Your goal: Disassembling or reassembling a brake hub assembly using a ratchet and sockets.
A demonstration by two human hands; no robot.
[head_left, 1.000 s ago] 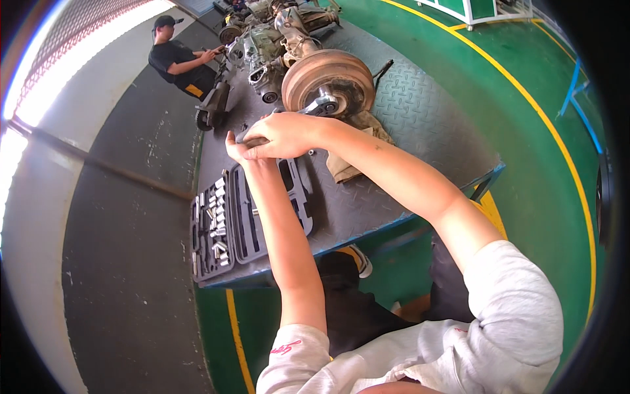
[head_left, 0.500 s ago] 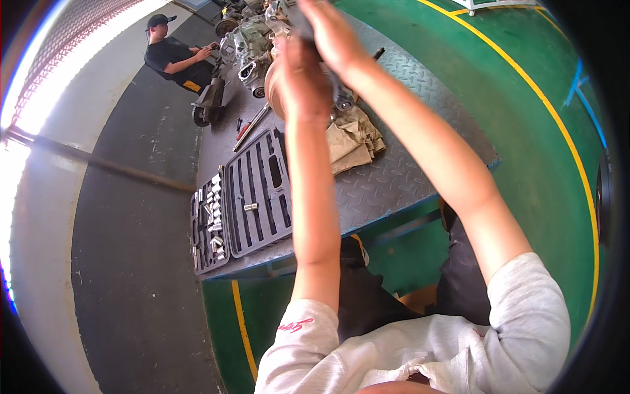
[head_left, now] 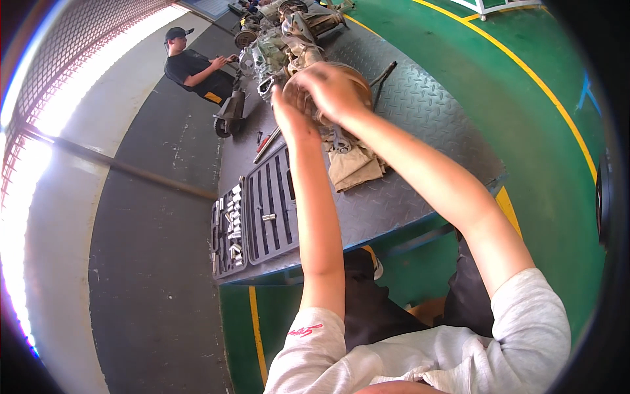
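Both arms reach to a rusty brake drum [head_left: 356, 84] at the end of an axle assembly [head_left: 303, 51]. My left hand [head_left: 294, 111] is upright at the drum's left, its fingers partly hidden. My right hand [head_left: 328, 92] lies over the drum's face, fingers smeared by motion; what either hand holds cannot be made out. A metal wrench end [head_left: 341, 142] shows just below them, above a folded tan cloth [head_left: 354, 173]. Nearer me lies an open socket case [head_left: 266, 240] with several chrome sockets [head_left: 234, 223], and beyond it a long bar tool [head_left: 268, 146].
Gearbox casings [head_left: 269, 59] crowd the far end of the steel table [head_left: 420, 105]. A co-worker [head_left: 197, 75] in black stands at its left beside another housing [head_left: 231, 115]. A dark rod [head_left: 384, 79] juts right of the drum. Green floor with yellow lines borders the right.
Both hands first rose from beside the case to high over the drum, around a dark tool, and have since dropped somewhat, the right hand now lying across the drum's face.
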